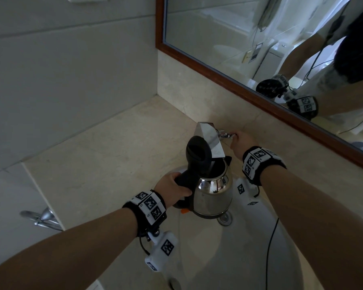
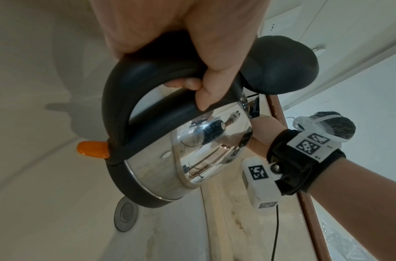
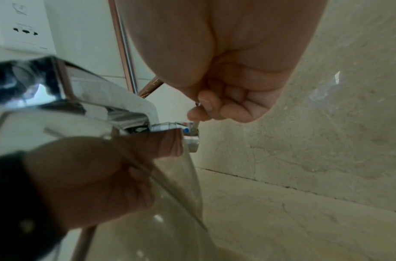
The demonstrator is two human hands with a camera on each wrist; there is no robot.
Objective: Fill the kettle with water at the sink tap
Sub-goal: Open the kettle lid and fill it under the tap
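Pale marble counter [image 1: 105, 164] runs into a corner under a wood-framed mirror [image 1: 239, 86], and a white oval basin [image 1: 249, 248] is sunk into it with a round metal drain [image 1: 224, 219] at the bottom. Over that basin the person's left hand [image 1: 172, 190] has its fingers wrapped firmly round the black curved handle [image 2: 130, 84] of a polished steel electric kettle with a black base and an orange switch tab [image 1: 213, 192]. The kettle hangs clear of the basin floor, roughly upright, its black lid [image 1: 197, 151] flipped open, and its mouth sits right under the flat chrome spout of the tap [image 1: 210, 139].

The right hand [image 1: 240, 144] reaches behind the spout to the thin chrome tap lever [image 3: 193, 126], fingers curled in and the fingertips [image 3: 198, 113] pinching it. No stream of water shows in any view, and the inside of the kettle is too dark to read.

By my reckoning this is the turning-on step: kettle placed, tap about to be opened. The next move calls for a gentle lift or swing of that lever, while the left hand keeps the open mouth squarely beneath the outlet and braces for the growing weight.
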